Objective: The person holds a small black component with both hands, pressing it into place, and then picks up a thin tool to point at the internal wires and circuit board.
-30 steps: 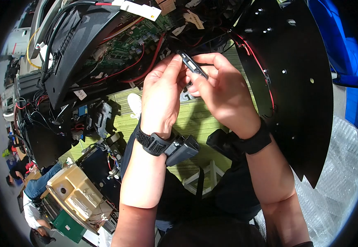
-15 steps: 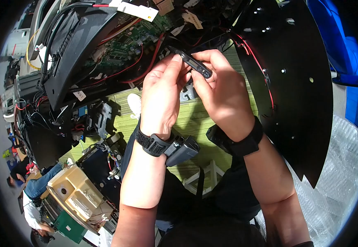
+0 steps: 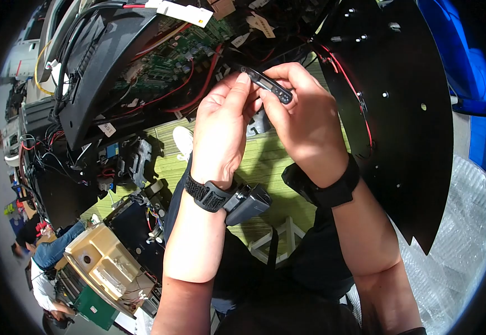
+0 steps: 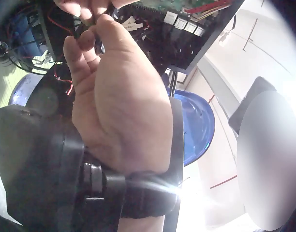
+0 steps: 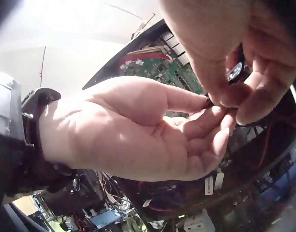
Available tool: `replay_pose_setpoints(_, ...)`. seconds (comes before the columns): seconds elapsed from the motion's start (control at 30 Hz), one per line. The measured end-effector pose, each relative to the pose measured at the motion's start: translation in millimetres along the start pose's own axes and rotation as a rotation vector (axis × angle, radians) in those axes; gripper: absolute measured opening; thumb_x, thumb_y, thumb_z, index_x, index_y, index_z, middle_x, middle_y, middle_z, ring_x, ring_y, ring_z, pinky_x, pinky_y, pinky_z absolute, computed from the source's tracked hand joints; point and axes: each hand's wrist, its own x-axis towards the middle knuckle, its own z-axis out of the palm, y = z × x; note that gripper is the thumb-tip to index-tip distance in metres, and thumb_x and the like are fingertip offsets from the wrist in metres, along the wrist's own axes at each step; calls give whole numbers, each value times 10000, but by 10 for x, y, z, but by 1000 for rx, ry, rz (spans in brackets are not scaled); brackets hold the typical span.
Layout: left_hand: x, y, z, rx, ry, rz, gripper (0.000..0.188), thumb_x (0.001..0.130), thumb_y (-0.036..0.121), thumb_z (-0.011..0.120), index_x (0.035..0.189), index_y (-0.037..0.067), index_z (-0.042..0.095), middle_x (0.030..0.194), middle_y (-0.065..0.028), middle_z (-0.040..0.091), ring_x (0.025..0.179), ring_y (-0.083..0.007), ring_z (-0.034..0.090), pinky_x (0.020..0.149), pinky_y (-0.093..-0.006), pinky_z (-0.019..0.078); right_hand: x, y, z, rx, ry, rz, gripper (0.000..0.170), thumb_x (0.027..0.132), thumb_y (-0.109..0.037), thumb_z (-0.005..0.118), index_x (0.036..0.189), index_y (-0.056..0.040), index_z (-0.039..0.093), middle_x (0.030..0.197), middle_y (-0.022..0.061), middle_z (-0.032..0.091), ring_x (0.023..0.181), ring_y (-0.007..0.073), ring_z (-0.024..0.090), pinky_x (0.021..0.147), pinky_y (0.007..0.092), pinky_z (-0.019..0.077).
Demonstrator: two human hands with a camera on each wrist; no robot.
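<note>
A slim black bar-shaped piece (image 3: 276, 91) with a small window and round button-like spots is held up between both hands in the head view. My left hand (image 3: 220, 120) pinches its upper left end, thumb on top. Around the lower right end, my right hand (image 3: 312, 120) holds it between thumb and curled fingers. In the right wrist view, part of the black piece (image 5: 236, 72) shows among the left fingers; the rest is hidden. The left wrist view shows the fingertips of both hands close together, with the piece mostly covered.
Beyond the hands stands an opened black housing with a green circuit board (image 3: 170, 70) and red wires (image 3: 212, 72). A large black panel (image 3: 405, 123) is on the right, near bubble wrap (image 3: 449, 206) and a blue bin (image 3: 455, 50). A beige tray (image 3: 100, 254) lies lower left.
The black piece has turned in the fingers, its button-like spots now facing up. My right hand shifted its hold slightly along it, while the left hand stayed nearly still.
</note>
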Motion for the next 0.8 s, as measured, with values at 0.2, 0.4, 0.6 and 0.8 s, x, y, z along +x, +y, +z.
replay_pose_setpoints(0.2, 31, -43, -48, 32, 19, 1, 218, 1016, 201, 506, 1002, 20, 625, 882, -22, 659, 770, -63, 572, 751, -220, 466, -4, -69, -14, 107, -46, 103, 168, 883, -83, 606, 1013, 17, 568, 830, 219, 644, 783, 381, 644, 681, 412, 503)
replay_pose_setpoints(0.4, 17, -16, -7, 33, 72, 12, 209, 1009, 196, 519, 1019, 18, 628, 884, -22, 656, 781, -69, 573, 749, -221, 465, 9, -16, 28, 86, -37, 78, 179, 891, -99, 607, 1024, 16, 570, 835, 236, 648, 775, 387, 651, 665, 410, 505)
replay_pose_setpoints(0.6, 36, -11, -38, 37, 108, -9, 205, 999, 192, 534, 1028, 12, 628, 892, -26, 659, 779, -72, 575, 743, -219, 468, 20, -36, 49, 72, -38, 84, 186, 892, -102, 610, 1032, 15, 573, 840, 234, 652, 798, 389, 656, 671, 407, 509)
replay_pose_setpoints(0.8, 49, -17, -107, 48, 61, 1, 168, 985, 213, 561, 967, 61, 630, 922, -32, 662, 844, -121, 616, 797, -277, 490, 19, -66, 54, 90, -42, 109, 170, 893, -106, 612, 1010, 13, 580, 831, 227, 657, 784, 381, 664, 658, 399, 516)
